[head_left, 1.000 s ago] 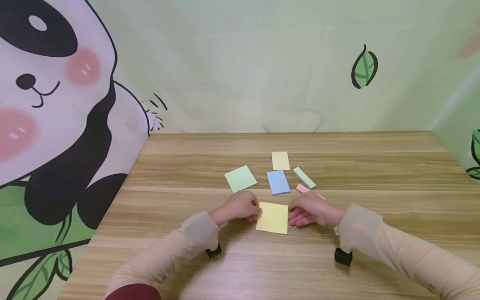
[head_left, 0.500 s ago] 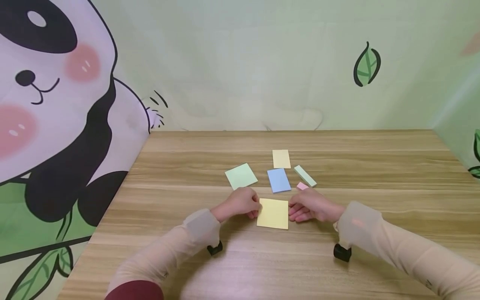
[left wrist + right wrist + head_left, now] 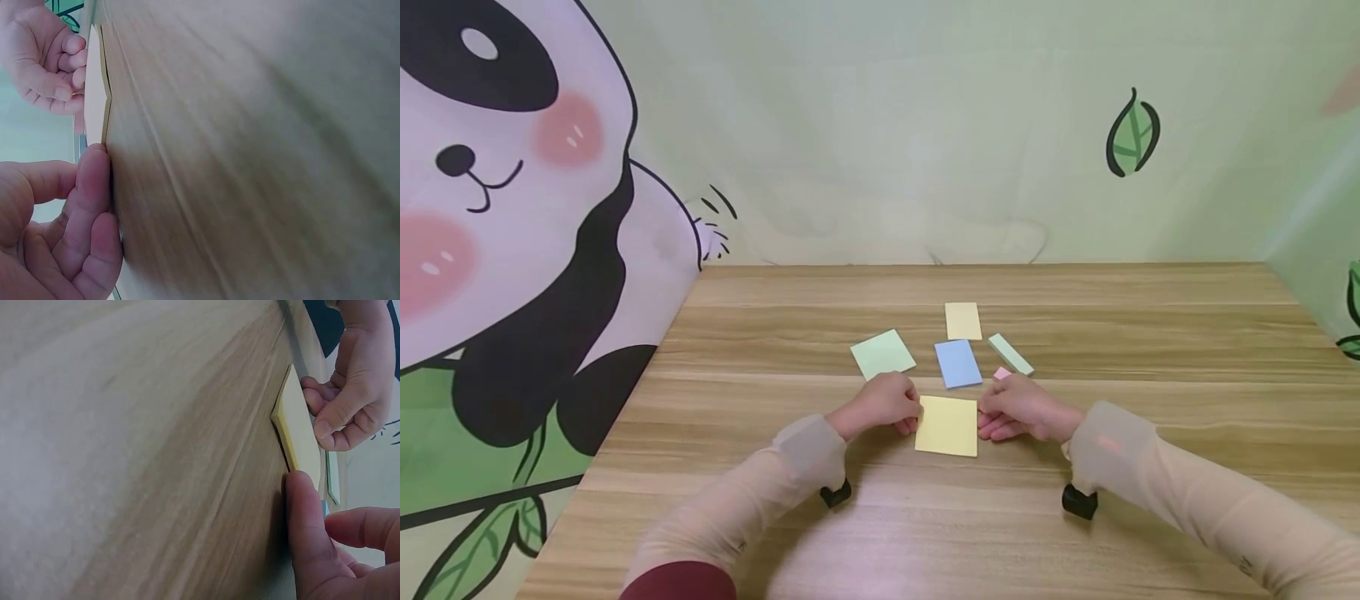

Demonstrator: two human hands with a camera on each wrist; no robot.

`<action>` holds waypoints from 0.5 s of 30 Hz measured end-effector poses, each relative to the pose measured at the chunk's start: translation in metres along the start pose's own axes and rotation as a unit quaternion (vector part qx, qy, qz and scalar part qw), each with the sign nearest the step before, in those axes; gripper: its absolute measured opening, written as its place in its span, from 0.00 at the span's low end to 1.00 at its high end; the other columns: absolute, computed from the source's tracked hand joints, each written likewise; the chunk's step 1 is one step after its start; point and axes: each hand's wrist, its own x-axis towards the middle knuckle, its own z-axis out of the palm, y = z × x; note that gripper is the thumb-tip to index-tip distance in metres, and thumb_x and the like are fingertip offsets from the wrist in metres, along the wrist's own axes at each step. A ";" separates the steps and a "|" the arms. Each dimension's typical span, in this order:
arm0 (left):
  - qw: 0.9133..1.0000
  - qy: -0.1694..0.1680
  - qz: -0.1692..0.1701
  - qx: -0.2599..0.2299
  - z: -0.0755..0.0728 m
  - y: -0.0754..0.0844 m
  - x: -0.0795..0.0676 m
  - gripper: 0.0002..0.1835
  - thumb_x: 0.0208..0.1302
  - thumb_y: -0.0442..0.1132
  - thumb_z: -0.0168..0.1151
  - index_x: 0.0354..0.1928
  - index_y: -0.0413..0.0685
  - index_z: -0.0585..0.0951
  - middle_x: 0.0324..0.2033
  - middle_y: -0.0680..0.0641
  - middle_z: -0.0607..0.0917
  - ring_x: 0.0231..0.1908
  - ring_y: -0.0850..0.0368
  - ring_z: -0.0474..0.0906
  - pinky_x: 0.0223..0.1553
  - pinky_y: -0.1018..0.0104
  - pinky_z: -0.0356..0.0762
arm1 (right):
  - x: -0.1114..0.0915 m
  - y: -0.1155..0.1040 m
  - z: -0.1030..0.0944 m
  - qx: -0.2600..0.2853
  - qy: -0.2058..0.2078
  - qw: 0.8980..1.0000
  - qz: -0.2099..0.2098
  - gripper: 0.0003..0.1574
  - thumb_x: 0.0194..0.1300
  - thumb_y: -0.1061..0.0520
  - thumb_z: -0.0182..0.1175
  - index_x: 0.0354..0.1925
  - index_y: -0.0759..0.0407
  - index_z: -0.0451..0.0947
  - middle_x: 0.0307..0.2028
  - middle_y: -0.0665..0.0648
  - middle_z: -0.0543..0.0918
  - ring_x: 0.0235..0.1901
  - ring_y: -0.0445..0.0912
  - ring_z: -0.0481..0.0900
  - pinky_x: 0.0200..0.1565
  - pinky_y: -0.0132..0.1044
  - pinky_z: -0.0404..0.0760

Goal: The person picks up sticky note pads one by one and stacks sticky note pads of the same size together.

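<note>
A square yellow sticky note pad [image 3: 946, 426] lies low over the table between my two hands. My left hand [image 3: 882, 402] pinches its left edge, thumb on top and the other fingers curled beneath. At the opposite edge my right hand [image 3: 1026, 408] holds the pad with its fingertips. The right wrist view shows the pad [image 3: 296, 425] as thin, with a bent near side and a finger right against its edge. Seen from the left wrist, the pad [image 3: 97, 87] stretches between both hands. Behind my right hand a pink pad [image 3: 1002, 374] is mostly hidden.
Farther back on the wooden table [image 3: 775, 325] lie a green square pad [image 3: 882, 353], a blue pad [image 3: 958, 363], a pale yellow pad [image 3: 962, 321] and a narrow green strip pad [image 3: 1011, 354]. A printed panda backdrop [image 3: 880, 133] stands behind the table.
Both hands have moved slightly away from the body with the yellow pad, covering more of the pink pad. Their hold looks the same, and the other pads have not moved.
</note>
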 end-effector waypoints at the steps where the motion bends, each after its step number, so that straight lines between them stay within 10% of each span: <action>1: 1.000 0.000 0.001 -0.002 0.000 0.000 0.001 0.09 0.57 0.34 0.54 0.21 0.42 0.76 0.14 0.48 0.81 0.14 0.63 0.77 0.21 0.72 0.74 | 0.001 0.000 0.000 -0.005 0.004 1.000 0.000 0.06 0.60 0.65 0.46 0.33 0.70 0.67 0.20 0.55 0.79 0.20 0.41 0.79 0.24 0.31 0.78; 15: 0.999 -0.030 -0.016 -0.013 0.002 -0.003 -0.002 0.13 0.56 0.34 0.55 0.15 0.43 0.73 0.13 0.49 0.81 0.13 0.63 0.76 0.21 0.72 0.74 | -0.002 0.002 0.010 -0.125 0.040 0.991 0.026 0.07 0.58 0.64 0.50 0.26 0.68 0.70 0.14 0.54 0.76 0.13 0.39 0.75 0.17 0.30 0.76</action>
